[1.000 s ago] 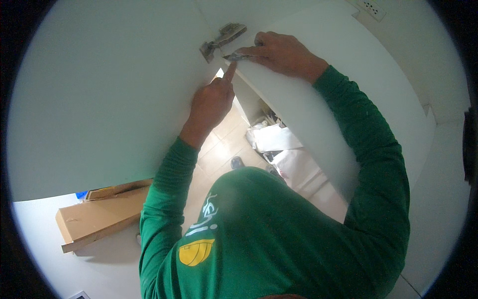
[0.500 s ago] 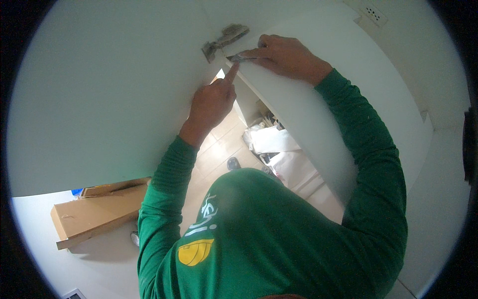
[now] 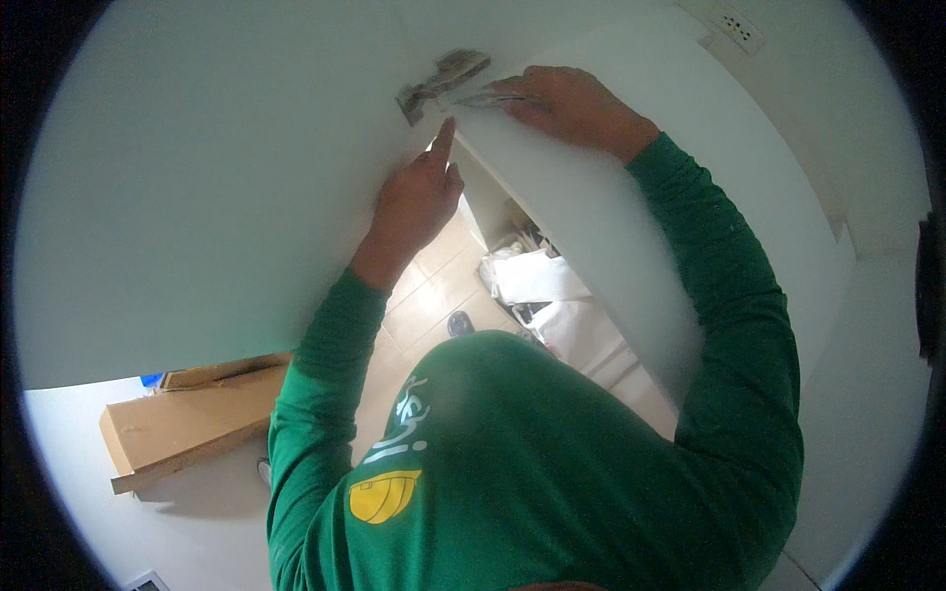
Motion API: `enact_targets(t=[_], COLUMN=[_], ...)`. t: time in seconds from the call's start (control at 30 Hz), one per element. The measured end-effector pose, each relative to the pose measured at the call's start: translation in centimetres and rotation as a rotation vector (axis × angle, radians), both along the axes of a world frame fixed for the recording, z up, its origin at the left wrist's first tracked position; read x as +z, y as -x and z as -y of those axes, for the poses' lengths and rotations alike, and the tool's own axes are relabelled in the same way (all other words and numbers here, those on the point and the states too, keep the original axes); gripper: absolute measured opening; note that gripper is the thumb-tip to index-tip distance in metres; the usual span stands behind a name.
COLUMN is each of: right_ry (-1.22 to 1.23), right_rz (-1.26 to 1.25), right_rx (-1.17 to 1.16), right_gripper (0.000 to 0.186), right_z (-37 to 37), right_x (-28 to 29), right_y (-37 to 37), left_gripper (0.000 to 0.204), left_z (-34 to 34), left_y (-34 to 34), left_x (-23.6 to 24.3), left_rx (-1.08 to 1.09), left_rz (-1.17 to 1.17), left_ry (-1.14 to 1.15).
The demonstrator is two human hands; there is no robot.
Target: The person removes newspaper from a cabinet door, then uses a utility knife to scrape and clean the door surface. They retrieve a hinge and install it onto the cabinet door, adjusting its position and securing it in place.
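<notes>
My right hand [image 3: 572, 103] grips a thin grey metal tool [image 3: 483, 99], with its narrow end toward the corner of a white board [image 3: 611, 236]. I cannot make out the tool's exact kind. My left hand [image 3: 414, 202] has its index finger stretched out and the other fingers curled. That fingertip is at the board's corner, just below the tool, with nothing visible in the hand. Beyond both hands, a rough grey, hinge-like patch [image 3: 455, 71] shows against the large white panel [image 3: 197, 197] at left.
A long brown cardboard box [image 3: 202, 419] lies at lower left. Below the gap between the boards are floor tiles [image 3: 434, 286] and white wrapped material [image 3: 537, 276] with mixed items. A wall socket [image 3: 734, 28] is at upper right, and a dark object [image 3: 926, 286] at the right rim.
The tool in my right hand has lifted off the board's corner, slightly up and toward the grey patch. My left index fingertip has moved a little left, away from the tool's end.
</notes>
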State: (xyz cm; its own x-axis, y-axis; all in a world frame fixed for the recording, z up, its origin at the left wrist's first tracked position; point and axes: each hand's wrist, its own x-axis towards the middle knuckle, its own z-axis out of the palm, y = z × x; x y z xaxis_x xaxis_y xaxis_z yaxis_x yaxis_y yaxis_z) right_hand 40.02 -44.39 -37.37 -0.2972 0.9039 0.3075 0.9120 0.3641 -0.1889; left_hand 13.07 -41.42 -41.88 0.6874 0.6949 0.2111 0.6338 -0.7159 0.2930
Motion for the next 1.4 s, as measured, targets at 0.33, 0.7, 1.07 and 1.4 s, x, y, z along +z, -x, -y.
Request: enact_targets(t=[0.33, 0.7, 1.07, 1.4], right_ry=[0.106, -0.289, -0.229, -0.03], right_rz=[-0.353, -0.214, 0.031, -0.243], right_rx=[-0.046, 0.105, 0.317, 0.262], right_gripper=[0.04, 0.035, 0.043, 0.047], right_z=[-0.5, -1.9, -1.6, -0.6], right_x=[-0.8, -1.7, -0.8, 1.0], right_y=[-2.8, -6.8, -8.9, -7.5], left_gripper=[0.055, 0.031, 0.012, 0.012], left_z=[-2.1, -2.0, -3.1, -3.3], left_y=[-2.6, -3.3, -2.5, -2.3], left_x=[-0.6, 4.3, 6.1, 7.5], left_rx=[0.081, -0.047, -0.189, -0.188], left_rz=[-0.141, -0.453, -0.563, -0.535], left_ry=[-0.296, -0.654, -0.744, -0.791])
